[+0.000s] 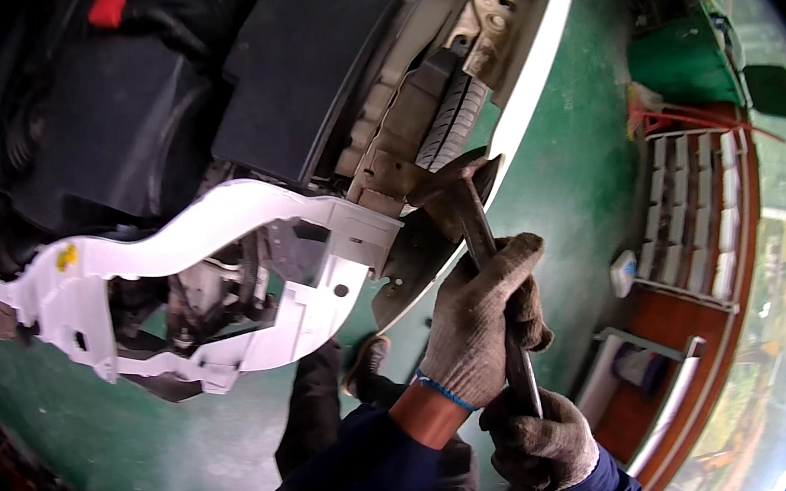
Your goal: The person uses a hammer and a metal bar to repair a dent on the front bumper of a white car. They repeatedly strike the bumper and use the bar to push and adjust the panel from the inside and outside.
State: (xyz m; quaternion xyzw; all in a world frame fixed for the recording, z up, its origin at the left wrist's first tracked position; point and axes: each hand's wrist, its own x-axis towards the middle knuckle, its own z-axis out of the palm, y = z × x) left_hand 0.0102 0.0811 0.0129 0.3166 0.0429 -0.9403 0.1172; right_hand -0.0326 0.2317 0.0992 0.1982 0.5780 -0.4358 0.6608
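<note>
My left hand point(479, 318), in a grey knit glove with a blue cuff edge, is closed around the metal shaft of a hammer point(474, 222). The hammer's brown, worn T-shaped head is up at the front corner of a car, beside the bare beige body metal point(383, 174) and the white fender point(539, 59). Whether it touches the metal I cannot tell. Lower down, my right hand point(543, 437), also gloved, is wrapped around the shaft's lower end. Left of my hands is the white front panel point(310, 328) with an open headlight gap.
Black covers point(304, 62) fill the engine bay, and a tyre point(454, 120) shows inside the fender. On the right stand a rack of pale trays point(690, 212), a reddish-brown surface point(687, 319) and a green bin point(682, 62). The floor point(560, 178) is green. My shoe point(365, 360) is below the panel.
</note>
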